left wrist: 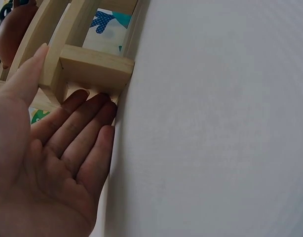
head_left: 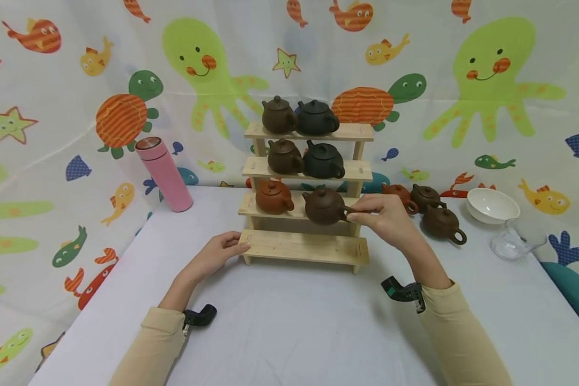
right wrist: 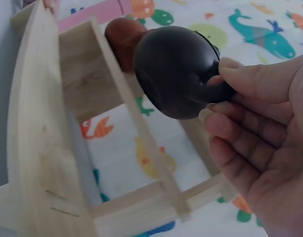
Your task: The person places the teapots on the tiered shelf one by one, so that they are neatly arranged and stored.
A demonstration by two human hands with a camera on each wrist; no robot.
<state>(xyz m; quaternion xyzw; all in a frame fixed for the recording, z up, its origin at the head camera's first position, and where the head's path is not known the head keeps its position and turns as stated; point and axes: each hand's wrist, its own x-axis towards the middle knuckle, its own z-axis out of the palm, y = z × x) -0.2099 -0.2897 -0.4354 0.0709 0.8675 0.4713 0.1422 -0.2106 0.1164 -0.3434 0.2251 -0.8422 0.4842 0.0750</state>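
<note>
My right hand [head_left: 384,219] pinches the handle of a dark brown teapot [head_left: 324,206] between thumb and fingers. This teapot is held upright in front of the third board of a stepped wooden rack [head_left: 303,247]; the right wrist view shows its rounded underside. Left of it on that board sits a reddish-brown teapot [head_left: 272,196]. My left hand [head_left: 215,254] holds the left end of the rack's lowest board, thumb over its edge and fingers beneath, by the leg [left wrist: 94,69]. On the two upper boards stand brown teapots [head_left: 278,115] and blackish teapots [head_left: 323,160], side by side.
Right of the rack, a red teapot [head_left: 399,196] and two dark brown teapots [head_left: 441,223] are grouped on the white table [head_left: 289,327]. Beyond them are a white bowl [head_left: 492,205] and a clear glass vessel [head_left: 515,241]. A pink flask [head_left: 165,174] stands at the back left.
</note>
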